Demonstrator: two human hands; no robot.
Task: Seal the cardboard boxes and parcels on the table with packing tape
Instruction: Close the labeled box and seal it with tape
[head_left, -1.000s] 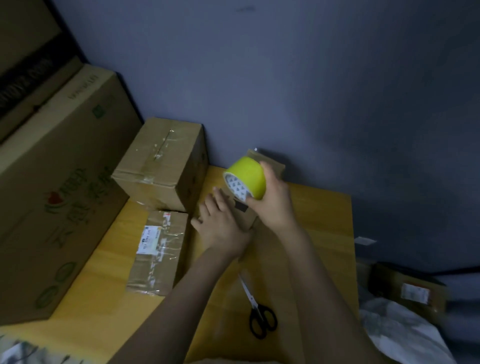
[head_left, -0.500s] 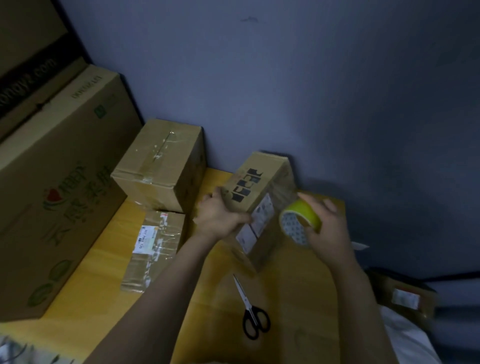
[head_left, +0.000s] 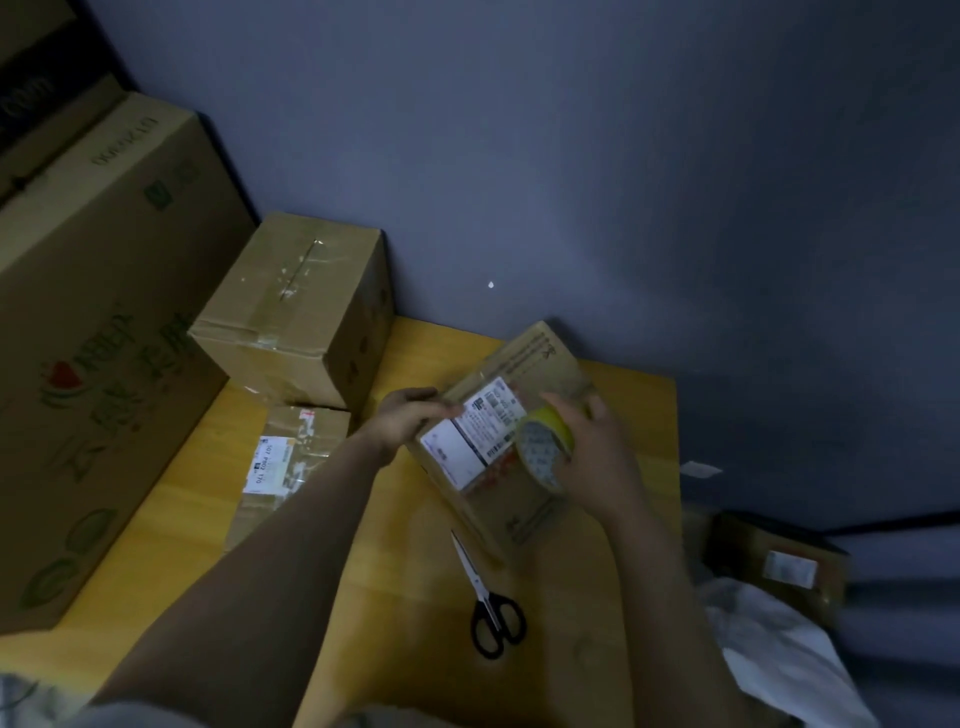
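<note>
Black-handled scissors (head_left: 491, 603) on wooden table (head_left: 395, 597)

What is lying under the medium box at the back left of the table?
A flat parcel with a white label pokes out from beneath the medium box, lying on the wooden table. Its far end is covered by the box, so how far under it reaches cannot be seen.

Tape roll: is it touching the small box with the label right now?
Touching. In the head view the yellow tape roll, held in the right hand, sits pressed against the labelled face of the small box with no gap, while the left hand grips the box's edge.
</note>
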